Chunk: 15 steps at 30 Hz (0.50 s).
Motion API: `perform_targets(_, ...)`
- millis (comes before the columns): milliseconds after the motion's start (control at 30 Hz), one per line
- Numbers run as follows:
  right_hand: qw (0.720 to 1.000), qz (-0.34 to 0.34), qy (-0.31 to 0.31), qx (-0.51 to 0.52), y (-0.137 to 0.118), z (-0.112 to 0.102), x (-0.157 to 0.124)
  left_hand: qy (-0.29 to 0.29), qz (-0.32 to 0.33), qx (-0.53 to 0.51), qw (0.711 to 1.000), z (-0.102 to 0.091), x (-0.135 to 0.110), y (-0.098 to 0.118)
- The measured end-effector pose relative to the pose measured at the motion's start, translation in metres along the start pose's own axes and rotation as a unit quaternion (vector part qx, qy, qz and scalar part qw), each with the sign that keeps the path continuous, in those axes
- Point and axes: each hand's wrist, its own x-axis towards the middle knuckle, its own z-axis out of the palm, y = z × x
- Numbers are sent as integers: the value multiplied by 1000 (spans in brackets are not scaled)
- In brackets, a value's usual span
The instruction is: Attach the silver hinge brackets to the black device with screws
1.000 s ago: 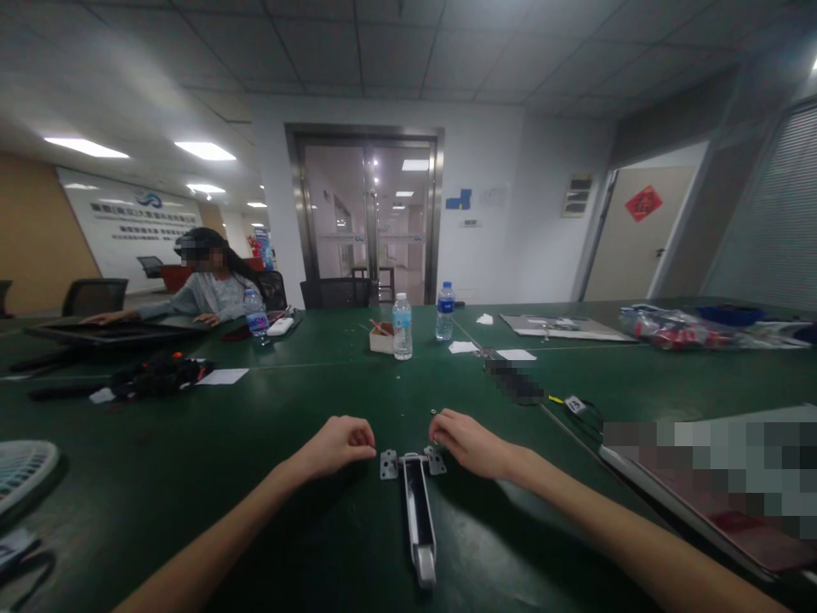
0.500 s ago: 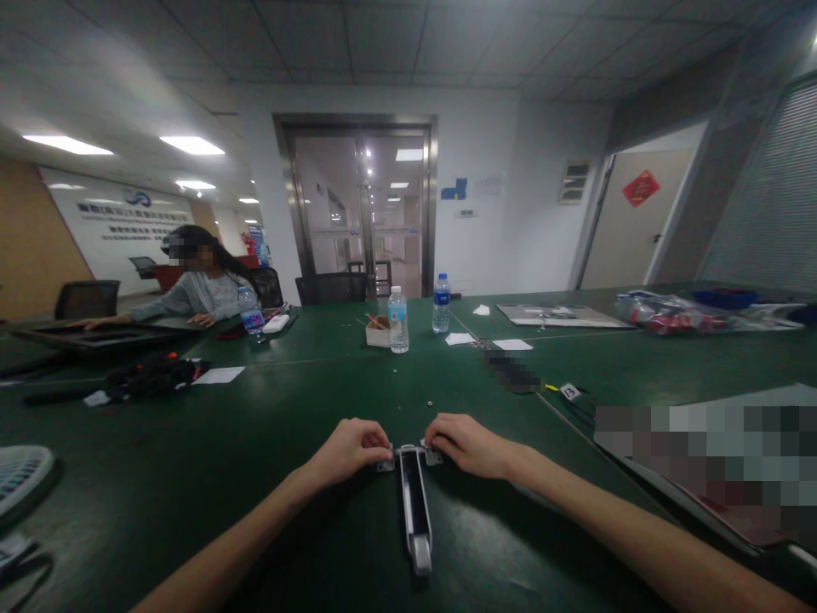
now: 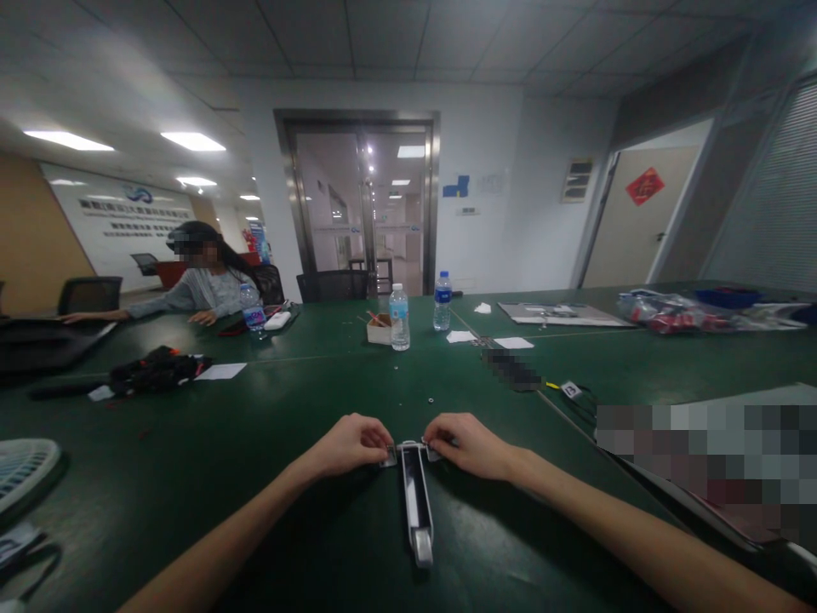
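Hiding parts of metal plates (image 3: pixel 388 462), left hand (image 3: pixel 357 443), right hand (image 3: pixel 465 443), grips unclear

Glass doors (image 3: pixel 330 209), white wall (image 3: pixel 494 243)

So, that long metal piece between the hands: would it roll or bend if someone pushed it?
The metal piece would probably slide rather than roll, since it lies long and low on the table. Its straight, metallic-looking frame suggests it would stay stiff. The smooth, shiny end might feel slippery.
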Motion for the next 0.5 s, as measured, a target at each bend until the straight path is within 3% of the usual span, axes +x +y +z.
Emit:
perform_targets(200,998,19,-9,56,4,2,0,16,14,8,1000,3,1,0)
perform_targets(500,997,33,23,59,-2,5,-2,70,24,21,997,6,0,10)
